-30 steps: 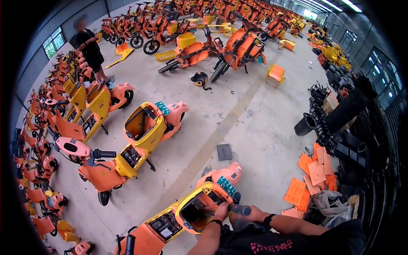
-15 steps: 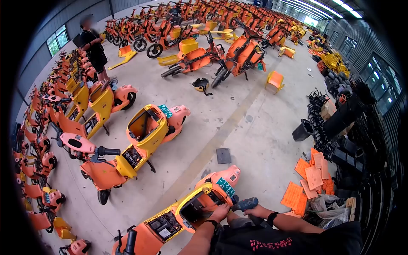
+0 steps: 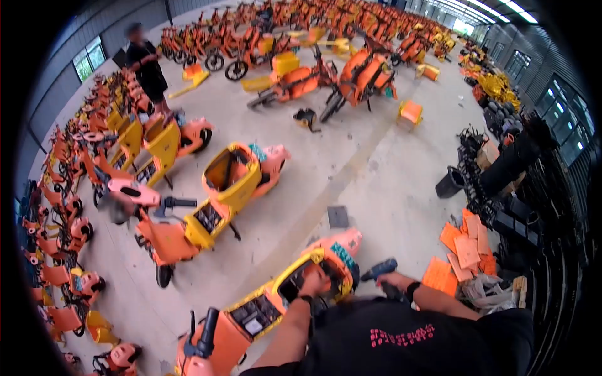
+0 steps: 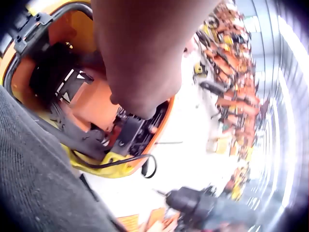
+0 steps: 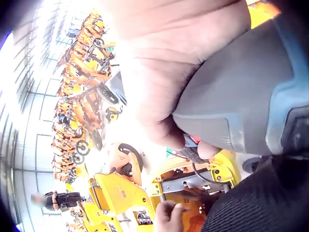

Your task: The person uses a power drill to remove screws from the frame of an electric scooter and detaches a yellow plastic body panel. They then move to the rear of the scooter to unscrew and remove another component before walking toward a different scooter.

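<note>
A yellow and orange scooter [image 3: 266,299] stands right before me, its seat opening uncovered. My left hand [image 3: 315,283] reaches into that opening; in the left wrist view its fingertips are hidden beside dark fittings [image 4: 133,133] near the rear rim. Whether it holds anything, I cannot tell. My right hand [image 3: 396,282] grips a cordless drill [image 3: 379,269] to the right of the scooter. The drill's thin bit [image 4: 159,192] is apart from the scooter and points towards it. In the right wrist view, the drill's grey and blue body [image 5: 231,92] fills the palm.
A second open scooter [image 3: 235,178] stands to the left, with rows of scooters beyond. A flat dark square [image 3: 338,217] lies on the floor ahead. Orange panels [image 3: 461,247] and a black bin [image 3: 449,182] are at right. Another person [image 3: 147,66] stands far left.
My left hand has moved from the opening's rear right edge further inside. The drill has drawn away from the left hand and the scooter, to the right. The head view has shifted slightly.
</note>
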Action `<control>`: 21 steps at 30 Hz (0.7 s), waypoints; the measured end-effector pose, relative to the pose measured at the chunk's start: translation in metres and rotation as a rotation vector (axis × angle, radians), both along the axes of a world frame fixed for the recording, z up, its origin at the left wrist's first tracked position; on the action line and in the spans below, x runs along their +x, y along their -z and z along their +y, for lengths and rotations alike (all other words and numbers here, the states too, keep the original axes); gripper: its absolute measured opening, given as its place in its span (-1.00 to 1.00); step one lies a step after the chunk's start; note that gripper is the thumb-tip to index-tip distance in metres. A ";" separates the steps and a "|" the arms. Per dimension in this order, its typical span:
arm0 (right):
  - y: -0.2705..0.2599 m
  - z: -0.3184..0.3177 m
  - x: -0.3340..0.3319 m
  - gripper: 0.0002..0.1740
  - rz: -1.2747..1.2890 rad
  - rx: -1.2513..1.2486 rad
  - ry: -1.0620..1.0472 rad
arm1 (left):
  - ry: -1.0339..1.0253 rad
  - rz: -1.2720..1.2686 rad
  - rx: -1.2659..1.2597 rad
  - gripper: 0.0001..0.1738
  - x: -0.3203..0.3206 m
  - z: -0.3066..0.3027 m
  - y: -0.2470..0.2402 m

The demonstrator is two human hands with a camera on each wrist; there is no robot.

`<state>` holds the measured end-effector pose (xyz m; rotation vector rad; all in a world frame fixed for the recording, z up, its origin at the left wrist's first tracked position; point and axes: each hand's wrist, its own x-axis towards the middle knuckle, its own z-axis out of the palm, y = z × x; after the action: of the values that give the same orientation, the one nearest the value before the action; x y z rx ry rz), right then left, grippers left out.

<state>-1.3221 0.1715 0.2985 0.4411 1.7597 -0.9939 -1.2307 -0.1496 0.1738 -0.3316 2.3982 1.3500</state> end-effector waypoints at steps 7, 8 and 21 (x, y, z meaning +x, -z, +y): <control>-0.031 -0.037 -0.031 -0.83 0.188 -0.103 -0.055 | -0.948 -0.325 1.090 -0.66 0.025 -0.034 0.079; -0.041 -0.054 -0.035 -0.90 0.198 -0.138 -0.054 | -1.011 -0.334 1.131 -0.68 0.029 -0.032 0.083; 0.026 -0.164 -0.087 -0.85 0.303 -0.309 -0.459 | -1.295 -0.257 1.071 -0.87 0.121 0.002 0.067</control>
<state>-1.4086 0.0078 0.2726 -0.3140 1.8150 -1.0059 -1.1096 -0.1472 0.1072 -1.6708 0.7749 2.5457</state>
